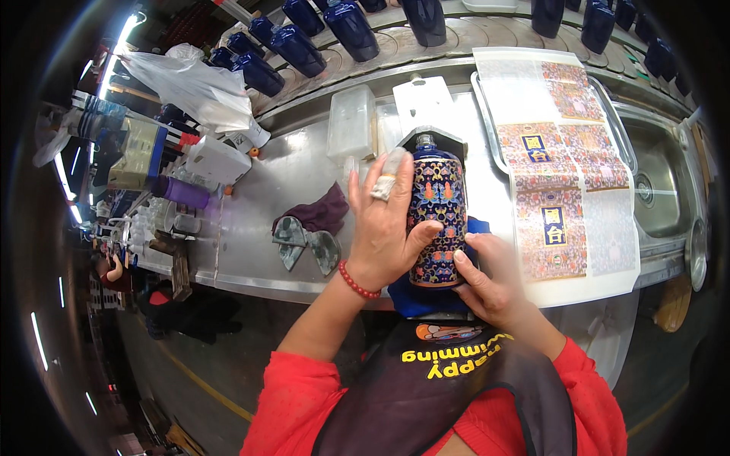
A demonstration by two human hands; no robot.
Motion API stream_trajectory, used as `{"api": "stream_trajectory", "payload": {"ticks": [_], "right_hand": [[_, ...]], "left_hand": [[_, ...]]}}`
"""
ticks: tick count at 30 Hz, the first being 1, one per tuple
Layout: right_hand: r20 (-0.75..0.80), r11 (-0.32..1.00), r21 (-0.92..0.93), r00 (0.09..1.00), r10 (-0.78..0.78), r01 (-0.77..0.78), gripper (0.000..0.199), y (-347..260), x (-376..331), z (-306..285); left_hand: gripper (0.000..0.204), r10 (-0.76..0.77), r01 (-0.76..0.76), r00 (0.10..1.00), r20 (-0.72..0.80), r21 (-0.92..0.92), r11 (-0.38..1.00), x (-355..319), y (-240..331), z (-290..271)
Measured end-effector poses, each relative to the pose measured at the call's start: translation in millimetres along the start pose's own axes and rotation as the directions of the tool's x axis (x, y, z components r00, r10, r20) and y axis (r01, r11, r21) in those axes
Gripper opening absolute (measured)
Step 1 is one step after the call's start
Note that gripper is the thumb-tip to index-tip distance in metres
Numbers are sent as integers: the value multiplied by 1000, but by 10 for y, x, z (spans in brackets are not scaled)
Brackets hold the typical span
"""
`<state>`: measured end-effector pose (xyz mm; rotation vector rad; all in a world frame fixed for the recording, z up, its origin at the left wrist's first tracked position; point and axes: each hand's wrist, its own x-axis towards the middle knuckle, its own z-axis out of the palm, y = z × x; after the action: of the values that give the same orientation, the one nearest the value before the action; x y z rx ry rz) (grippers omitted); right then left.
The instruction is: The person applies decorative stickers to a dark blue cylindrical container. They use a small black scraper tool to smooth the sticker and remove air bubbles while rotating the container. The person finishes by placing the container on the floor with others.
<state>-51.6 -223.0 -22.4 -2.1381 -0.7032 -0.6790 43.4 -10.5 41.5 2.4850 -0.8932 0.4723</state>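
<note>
Head view. Far left of the hands: purple container (185, 191) on the bench side. Nearer, just left of the left forearm: dark purple cloth (325, 211), with grey-green patterned pieces (289, 242) next to it. Beyond the left hand's fingertips, a clear plastic box (350, 121).

Left hand (386, 232), red beaded bracelet (357, 281) at its wrist: spread nearly flat, fingers straight along the bottle's left side, pale wrapping on a finger, thumb angled out across the front. It presses on, doesn't wrap round.

Patterned dark blue bottle (439, 190): directly between the hands. Long axis runs away from the body, neck pointing away, base toward the apron (456, 365). Flat or slightly tilted, unclear. Blue cloth (418, 298) under/near the base. Both hands at the bottle; left covers more, reaching up toward the shoulder.

Right hand (498, 285): half curled, thumb and fingertips at the bottle's lower right edge; partly blurred, firmness of hold unclear.

Right of and beyond the right hand: printed sheet (614, 235) with floral panels, overlapping a metal tray (630, 152); sink (660, 182) farther right.
</note>
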Motion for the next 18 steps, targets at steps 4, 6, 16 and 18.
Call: {"api": "stream_trajectory", "payload": {"ticks": [4,6,16,18], "right_hand": [[-5,1000,19,1000,3,-3,60,11,0,9],[-8,1000,30,1000,5,-5,61,5,7,13],[11,1000,-10,1000,0,0,59,21,-52,35],[-2,1000,1,1000,8,-8,59,27,-65,42]], "left_hand": [[98,-141,144,989,31,-271,952,-217,85,106],[101,-152,160,987,53,-204,966,-245,77,116],[106,-42,37,996,81,57,998,39,153,34],[107,-55,50,995,86,65,997,92,202,36]]}}
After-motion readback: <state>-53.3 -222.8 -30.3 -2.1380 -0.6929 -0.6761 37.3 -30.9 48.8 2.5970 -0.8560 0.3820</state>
